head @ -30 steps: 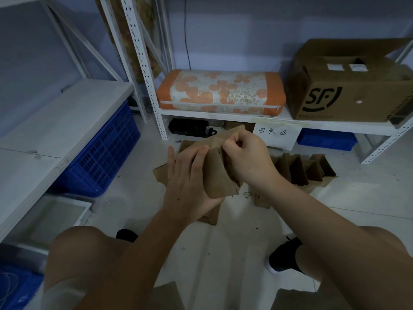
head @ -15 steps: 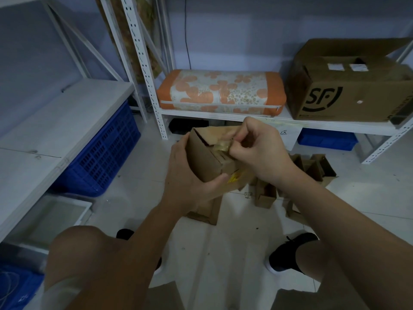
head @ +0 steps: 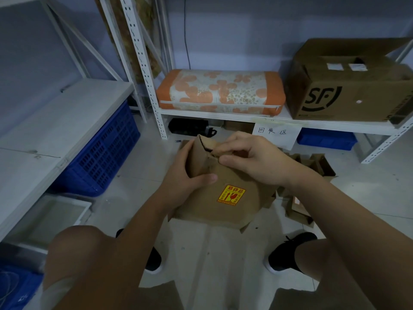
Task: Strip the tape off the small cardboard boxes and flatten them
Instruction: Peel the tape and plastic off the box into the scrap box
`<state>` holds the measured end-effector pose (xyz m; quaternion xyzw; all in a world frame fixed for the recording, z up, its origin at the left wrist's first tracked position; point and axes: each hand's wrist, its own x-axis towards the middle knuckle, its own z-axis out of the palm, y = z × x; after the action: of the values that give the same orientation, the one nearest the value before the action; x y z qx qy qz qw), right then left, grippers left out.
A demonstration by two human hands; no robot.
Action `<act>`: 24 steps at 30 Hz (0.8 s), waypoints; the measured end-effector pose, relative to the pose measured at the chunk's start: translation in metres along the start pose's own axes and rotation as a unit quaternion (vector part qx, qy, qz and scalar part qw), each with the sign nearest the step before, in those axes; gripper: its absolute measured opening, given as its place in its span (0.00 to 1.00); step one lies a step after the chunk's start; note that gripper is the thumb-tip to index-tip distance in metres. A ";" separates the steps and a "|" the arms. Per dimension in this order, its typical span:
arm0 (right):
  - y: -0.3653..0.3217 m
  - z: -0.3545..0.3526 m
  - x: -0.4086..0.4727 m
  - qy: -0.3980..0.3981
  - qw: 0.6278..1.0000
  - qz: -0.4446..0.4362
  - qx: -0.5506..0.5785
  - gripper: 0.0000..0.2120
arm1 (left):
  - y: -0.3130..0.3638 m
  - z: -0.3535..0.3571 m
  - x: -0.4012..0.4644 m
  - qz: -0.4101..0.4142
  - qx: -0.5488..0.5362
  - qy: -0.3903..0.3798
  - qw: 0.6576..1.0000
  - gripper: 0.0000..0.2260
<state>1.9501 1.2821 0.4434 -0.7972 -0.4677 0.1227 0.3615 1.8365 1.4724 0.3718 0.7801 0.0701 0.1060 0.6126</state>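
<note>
My left hand (head: pixel 185 182) grips the box (head: pixel 214 186); my right hand (head: pixel 252 159) pinches its top edge, perhaps tape.

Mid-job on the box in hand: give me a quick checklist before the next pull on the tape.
1. Left hand grips the small cardboard box: ok.
2. Right hand pinches at the box's top edge: ok.
3. Tape actually caught between the fingers: cannot tell.
4. Box flattened: not ok, top corner open.
5. Floor free below for dropping it: ok.
6. Other boxes waiting behind: ok.
</note>
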 end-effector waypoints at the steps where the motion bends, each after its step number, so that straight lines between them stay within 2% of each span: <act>1: 0.003 0.000 0.001 0.002 1.000 0.002 0.017 0.10 | 0.000 -0.002 -0.001 -0.003 -0.011 -0.006 1.000 0.46; 5: 0.007 0.004 0.000 0.062 0.993 0.004 0.098 0.02 | -0.001 -0.005 -0.003 -0.009 -0.048 -0.010 0.999 0.45; 9: 0.010 0.010 -0.002 0.093 0.984 0.025 0.150 0.06 | -0.006 -0.009 -0.003 -0.030 -0.076 0.000 0.997 0.45; 14: 0.010 0.013 -0.003 0.080 0.978 0.010 0.194 0.04 | -0.011 -0.012 -0.003 -0.043 -0.081 -0.011 0.996 0.45; 17: 0.005 0.008 -0.002 0.042 0.989 -0.004 0.139 0.14 | -0.010 -0.012 -0.003 -0.046 -0.088 -0.016 0.995 0.43; 19: 0.002 0.006 0.000 0.015 0.995 0.000 0.094 0.13 | -0.010 -0.012 -0.003 -0.046 -0.084 -0.023 0.995 0.41; 22: -0.002 0.006 0.001 -0.013 0.996 0.005 0.083 0.16 | -0.009 -0.012 -0.003 -0.048 -0.082 -0.040 0.995 0.41; 24: -0.003 0.008 0.001 -0.008 0.997 -0.004 0.082 0.14 | -0.009 -0.012 -0.003 -0.052 -0.082 -0.050 0.994 0.43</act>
<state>1.9442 1.2874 0.4399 -0.7621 -0.4624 0.1657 0.4220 1.8305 1.4853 0.3658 0.7272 0.0710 0.0406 0.6816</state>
